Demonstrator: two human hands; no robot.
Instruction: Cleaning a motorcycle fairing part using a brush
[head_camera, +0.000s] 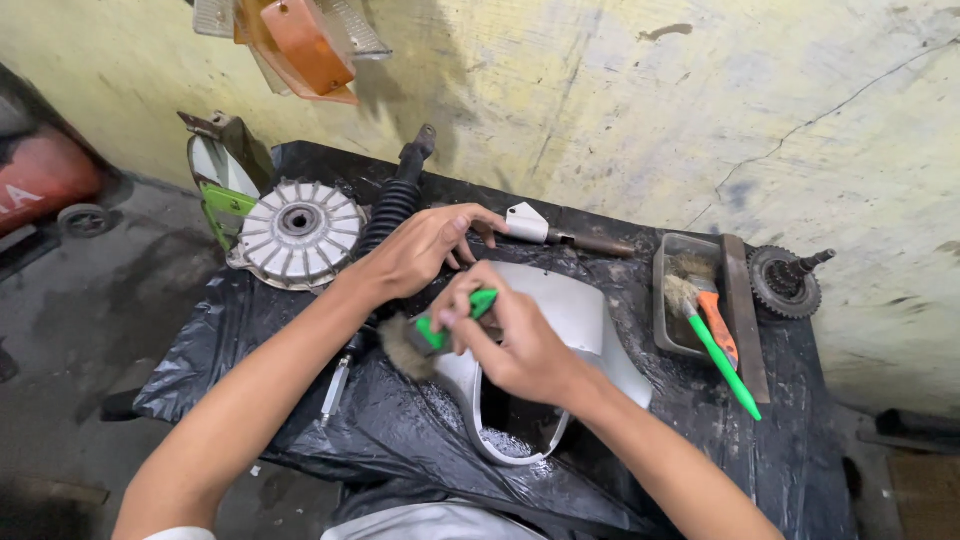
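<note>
The right hand (515, 345) is curled tight around a green brush (430, 335), its bristles at the left edge of the grey cover (570, 310). The left hand (425, 245) rests on top of the cover, fingers loosely spread. A round metal wheel part (298, 232) lies to the cover's left.

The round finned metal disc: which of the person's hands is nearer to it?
Left. The left hand lies just right of the finned disc; the right hand, gripping a green-handled brush, is farther.

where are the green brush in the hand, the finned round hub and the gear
green brush (455, 318), head view, on its green handle
finned round hub (300, 232), head view, on its finned face
gear (785, 283), head view, on its toothed wheel
</note>
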